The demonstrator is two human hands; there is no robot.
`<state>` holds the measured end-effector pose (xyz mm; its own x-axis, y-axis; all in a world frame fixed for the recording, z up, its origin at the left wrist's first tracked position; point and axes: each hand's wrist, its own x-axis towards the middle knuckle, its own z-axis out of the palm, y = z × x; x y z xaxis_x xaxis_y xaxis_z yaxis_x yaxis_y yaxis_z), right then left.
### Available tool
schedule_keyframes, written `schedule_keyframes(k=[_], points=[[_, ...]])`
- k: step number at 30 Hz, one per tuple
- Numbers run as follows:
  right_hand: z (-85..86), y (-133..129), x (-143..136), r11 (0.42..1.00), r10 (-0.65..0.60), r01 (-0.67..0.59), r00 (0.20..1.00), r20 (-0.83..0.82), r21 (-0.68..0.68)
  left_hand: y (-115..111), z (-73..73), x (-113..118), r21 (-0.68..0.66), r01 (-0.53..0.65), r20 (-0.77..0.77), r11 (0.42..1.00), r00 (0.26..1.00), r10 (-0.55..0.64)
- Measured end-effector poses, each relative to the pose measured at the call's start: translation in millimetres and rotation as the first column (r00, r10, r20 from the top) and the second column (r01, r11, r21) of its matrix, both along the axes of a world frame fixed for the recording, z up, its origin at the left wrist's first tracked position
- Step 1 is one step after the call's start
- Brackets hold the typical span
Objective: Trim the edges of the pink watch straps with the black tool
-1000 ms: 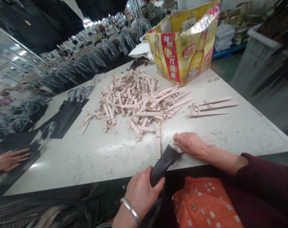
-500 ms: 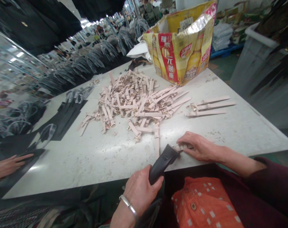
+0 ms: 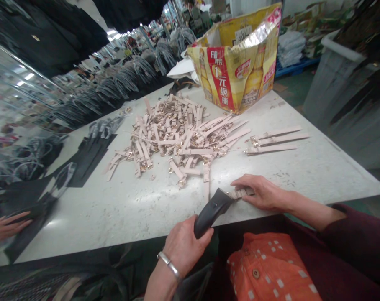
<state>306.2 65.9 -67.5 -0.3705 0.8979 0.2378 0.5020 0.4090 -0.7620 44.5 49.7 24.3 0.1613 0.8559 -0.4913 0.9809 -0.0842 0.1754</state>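
My left hand (image 3: 183,240), with a silver bangle at the wrist, is wrapped round a black curved tool (image 3: 212,212) shaped like a hair clipper. Its wide end meets the buckle end of a pale pink strap (image 3: 238,193) near the table's front edge. Fingers of my right hand (image 3: 263,192) pinch that strap from the right and partly cover it. A big heap of similar buckled straps (image 3: 174,133) lies ahead. To its right, three straps (image 3: 274,140) are laid side by side, and one strap (image 3: 206,177) points towards me from the heap.
A torn yellow beer carton (image 3: 234,75) stands at the table's (image 3: 139,213) back. Black pieces with wrapped handles (image 3: 92,154) lie left, beside another person's hand (image 3: 9,228). A grey bin (image 3: 331,83) is at right; dark items hang overhead.
The black tool has turned slightly in my left hand and shifted a little left. My right hand keeps its pinch on the strap. The other person's hand has moved left and down.
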Motion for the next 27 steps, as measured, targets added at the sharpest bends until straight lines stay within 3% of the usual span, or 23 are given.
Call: schedule_keyframes(k=[10,16,20,27], points=[[1.0,0.6,0.0,1.0,-0.003,0.003,1.0,0.003,-0.01,4.1,-7.7,8.4,0.047,-0.042,0.046,0.998,0.998,0.04],[4.7,-4.9,4.4,0.993,-0.078,0.063,0.984,0.162,0.098,-0.6,-4.8,4.2,0.013,-0.037,0.009,0.999,0.999,0.037],[5.2,-6.6,8.6,0.996,-0.035,0.021,0.985,0.17,0.084,0.0,-5.3,5.3,0.012,-0.029,0.014,1.0,0.999,0.029],[3.4,-6.1,10.0,0.998,-0.007,0.0,0.992,0.124,0.06,-10.8,9.7,16.1,0.055,-0.025,-0.086,0.998,0.996,0.03]])
